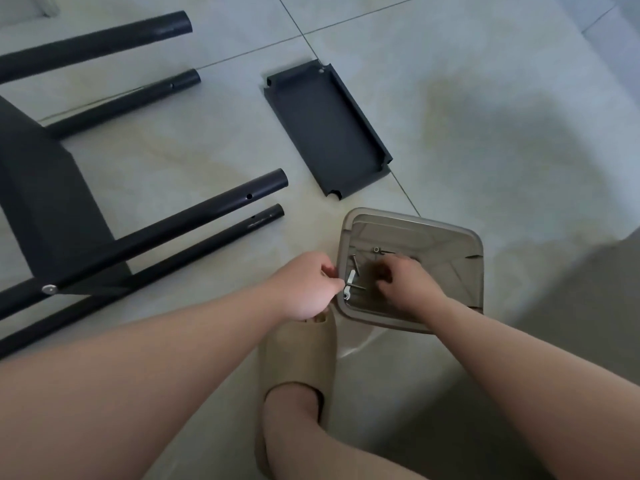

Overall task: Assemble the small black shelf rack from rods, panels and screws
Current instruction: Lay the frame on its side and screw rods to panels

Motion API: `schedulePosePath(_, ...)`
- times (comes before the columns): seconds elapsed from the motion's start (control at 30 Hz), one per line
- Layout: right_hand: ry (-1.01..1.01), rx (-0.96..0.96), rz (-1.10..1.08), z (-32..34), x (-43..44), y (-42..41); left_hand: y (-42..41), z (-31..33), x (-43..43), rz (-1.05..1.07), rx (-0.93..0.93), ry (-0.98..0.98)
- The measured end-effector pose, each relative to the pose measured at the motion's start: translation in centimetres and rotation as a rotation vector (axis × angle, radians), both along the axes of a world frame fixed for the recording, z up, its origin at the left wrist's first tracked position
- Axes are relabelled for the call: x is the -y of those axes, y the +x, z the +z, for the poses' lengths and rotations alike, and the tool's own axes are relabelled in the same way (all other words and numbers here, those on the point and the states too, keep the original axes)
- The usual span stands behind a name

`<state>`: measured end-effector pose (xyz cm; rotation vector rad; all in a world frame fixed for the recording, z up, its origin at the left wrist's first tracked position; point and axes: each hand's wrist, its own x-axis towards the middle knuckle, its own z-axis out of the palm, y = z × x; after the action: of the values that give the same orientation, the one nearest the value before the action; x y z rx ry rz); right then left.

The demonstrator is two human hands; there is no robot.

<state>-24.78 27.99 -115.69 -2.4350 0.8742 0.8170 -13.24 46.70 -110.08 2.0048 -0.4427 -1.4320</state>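
Note:
A partly built black rack (pixel 45 188) lies on its side at the left, with several black rods (pixel 194 220) sticking out of one panel toward the right. A loose black shelf panel (pixel 325 129) lies on the tiles above centre. A clear plastic tub (pixel 412 223) in front of me holds screws (pixel 355 265) and a small white wrench (pixel 349 284). My left hand (pixel 304 285) is at the tub's left rim, fingers curled, pinching the wrench end. My right hand (pixel 405 282) is inside the tub with fingers curled over the screws; what it holds is hidden.
My foot in a beige slipper (pixel 298 355) sits just below the tub. The floor is pale tile with grout lines. A grey surface (pixel 588 306) shows at the right edge.

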Motion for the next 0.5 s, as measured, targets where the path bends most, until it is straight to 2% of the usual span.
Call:
schedulePosePath(0.2, -0.046, 0.041, 0.033, -0.69, 0.04, 0.51, -0.25, -0.46, 0.0, 0.028, -0.018, -0.014)
schedulePosePath(0.37, -0.15, 0.206, -0.123, -0.49, 0.61, 0.35, -0.3, -0.35, -0.13, 0.027, -0.024, -0.02)
schedulePosePath(0.5, -0.173, 0.186, -0.053, -0.66, 0.18, 0.9, -0.34, -0.36, -0.15, 0.031, -0.034, -0.027)
